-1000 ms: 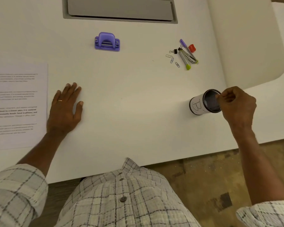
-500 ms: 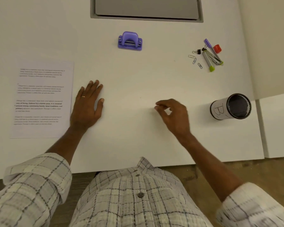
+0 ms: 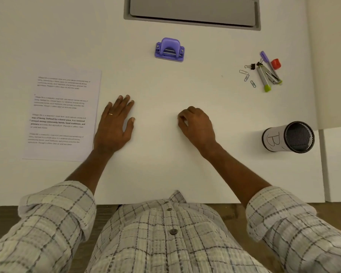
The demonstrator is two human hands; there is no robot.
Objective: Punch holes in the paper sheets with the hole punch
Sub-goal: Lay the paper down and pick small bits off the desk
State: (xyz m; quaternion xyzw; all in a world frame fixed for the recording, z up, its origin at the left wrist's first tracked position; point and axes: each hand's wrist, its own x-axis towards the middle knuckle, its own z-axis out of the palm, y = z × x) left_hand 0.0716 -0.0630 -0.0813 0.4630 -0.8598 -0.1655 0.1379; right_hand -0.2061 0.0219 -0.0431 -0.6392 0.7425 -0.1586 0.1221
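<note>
A purple hole punch (image 3: 169, 49) sits upright toward the far middle of the white counter (image 3: 158, 170), untouched and well apart from both hands. The paper sheets (image 3: 63, 115), printed with four blocks of text, lie flat on the counter's left side, the pile's near right corner just beside the person's left wrist.

The left hand (image 3: 115, 125) rests palm down on the counter between the paper and the centre, fingers straight and together, thumb spread, a ring on one finger; it grasps nothing. The right hand (image 3: 196, 125) rests near it to the right, fingers curled under in a loose clench with the thumb tucked against them, and nothing shows in its grip.

To the right, a black mesh pen cup (image 3: 287, 136) wrapped in a paper label marked "B" lies on its side, mouth facing right. Beyond it, a small scatter of stationery holds three paper clips (image 3: 246, 76), black binder clips (image 3: 252, 66), a red cap (image 3: 276, 63) and a green-tipped marker (image 3: 264, 79) lying against other pens. A grey hatch (image 3: 193, 11) is set into the counter's far edge. The person wears a plaid shirt (image 3: 165, 239) with sleeves rolled.
</note>
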